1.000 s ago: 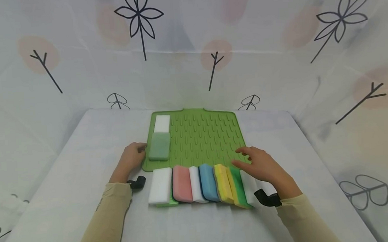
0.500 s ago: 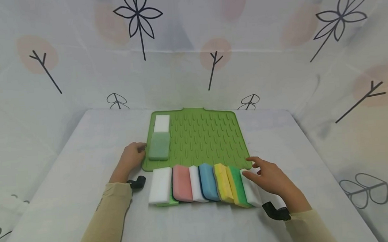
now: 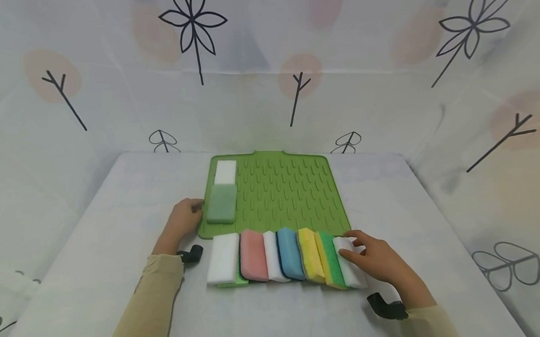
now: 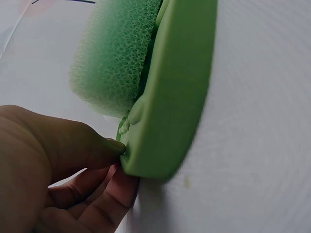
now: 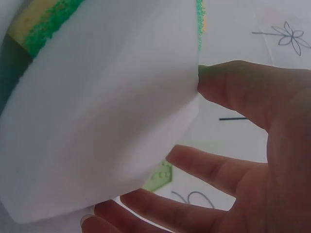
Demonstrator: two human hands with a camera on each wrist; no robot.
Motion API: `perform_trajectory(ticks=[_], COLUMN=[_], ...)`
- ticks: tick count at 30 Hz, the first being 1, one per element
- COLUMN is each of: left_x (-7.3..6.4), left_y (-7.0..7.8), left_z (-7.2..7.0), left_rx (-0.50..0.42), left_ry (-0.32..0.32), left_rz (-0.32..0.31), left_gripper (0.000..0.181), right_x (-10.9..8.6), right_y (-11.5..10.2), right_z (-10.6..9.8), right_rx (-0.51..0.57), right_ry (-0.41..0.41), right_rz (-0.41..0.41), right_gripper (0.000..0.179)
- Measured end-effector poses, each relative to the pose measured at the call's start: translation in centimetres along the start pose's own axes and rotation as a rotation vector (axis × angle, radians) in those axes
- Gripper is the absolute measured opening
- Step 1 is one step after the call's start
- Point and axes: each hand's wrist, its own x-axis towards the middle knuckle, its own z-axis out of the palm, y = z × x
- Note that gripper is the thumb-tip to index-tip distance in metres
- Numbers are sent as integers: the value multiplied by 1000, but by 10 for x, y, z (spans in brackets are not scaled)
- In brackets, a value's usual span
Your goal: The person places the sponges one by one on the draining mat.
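Note:
In the head view my left hand [image 3: 184,219] rests at the left edge of a green rubber mat [image 3: 294,187]. The left wrist view has its thumb and fingers pinching the mat's edge, just below a pale green sponge [image 4: 114,53]. My right hand [image 3: 377,257] is at the right end of a row of sponges, on a white sponge [image 3: 348,266] leaning against its neighbour. From the right wrist, the thumb lies at one edge of this white sponge [image 5: 112,116] and the fingertips at other edges. A yellow-and-green sponge [image 3: 332,262] stands beside it.
On the mat's left side a white sponge [image 3: 225,172] lies above the pale green one. The row along its near edge also holds a white sponge [image 3: 222,257], a pink one [image 3: 253,256], a blue one [image 3: 291,254] and a yellow one [image 3: 311,255]. Patterned cloth [image 3: 257,103] hangs behind.
My right hand has moved from above the mat's near right corner, right and towards me, onto the white end sponge. My left hand has stayed at the mat's edge.

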Motion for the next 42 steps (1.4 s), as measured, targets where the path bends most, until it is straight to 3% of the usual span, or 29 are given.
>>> perform_trajectory(ticks=[21,42], left_x=[2,0], left_y=[-3,-1], left_z=[1,1], left_rx=[-10,-13], left_ry=[3,12], left_rz=[12,3], left_gripper=[45,45], right_x=[-5,9], right_y=[4,-5], right_z=[3,-20], right_rx=[74,31], right_ry=[-1,53], right_rz=[6,-48], right_gripper=[62,63])
